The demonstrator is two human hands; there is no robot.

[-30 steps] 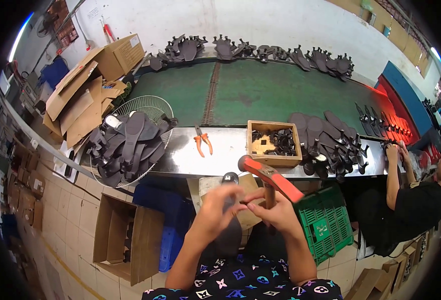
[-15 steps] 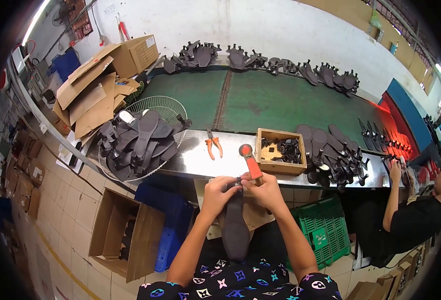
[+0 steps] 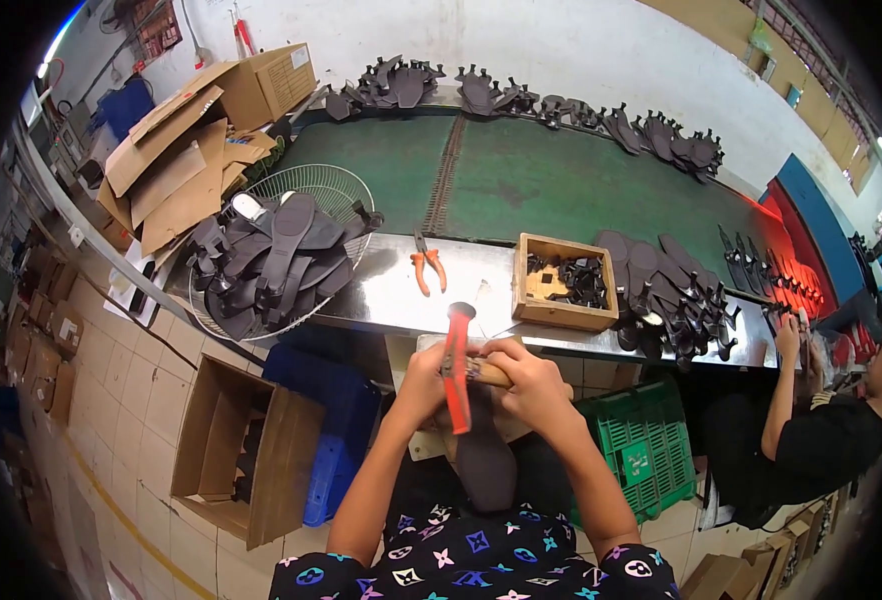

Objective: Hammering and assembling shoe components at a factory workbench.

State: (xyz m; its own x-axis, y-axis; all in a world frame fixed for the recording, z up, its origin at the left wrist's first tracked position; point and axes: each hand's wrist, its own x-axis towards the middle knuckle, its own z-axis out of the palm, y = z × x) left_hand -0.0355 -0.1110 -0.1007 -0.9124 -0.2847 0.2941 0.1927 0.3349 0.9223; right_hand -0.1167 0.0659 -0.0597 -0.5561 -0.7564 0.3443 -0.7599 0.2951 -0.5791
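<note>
My right hand (image 3: 533,392) is closed around the wooden handle of a hammer (image 3: 456,375) with a red head. The head lies crosswise over the narrow end of a dark shoe sole (image 3: 487,468). Closed at that same end is my left hand (image 3: 423,382), its fingertips partly hidden behind the hammer. The sole's broad end points toward my body, above my lap. Under the sole shows a pale work block (image 3: 429,445). Whether the hammer touches the sole I cannot tell.
Orange-handled pliers (image 3: 427,268) lie on the metal bench edge, between a wire basket (image 3: 369,200) of soles and a wooden box (image 3: 566,333) of small black parts. More soles (image 3: 651,280) are piled right. A green crate (image 3: 641,455) stands below; a co-worker (image 3: 831,440) sits far right.
The hammer has turned in my right hand: its red head has swung left and toward me, over the sole's narrow end. Both hands stay close together there.
</note>
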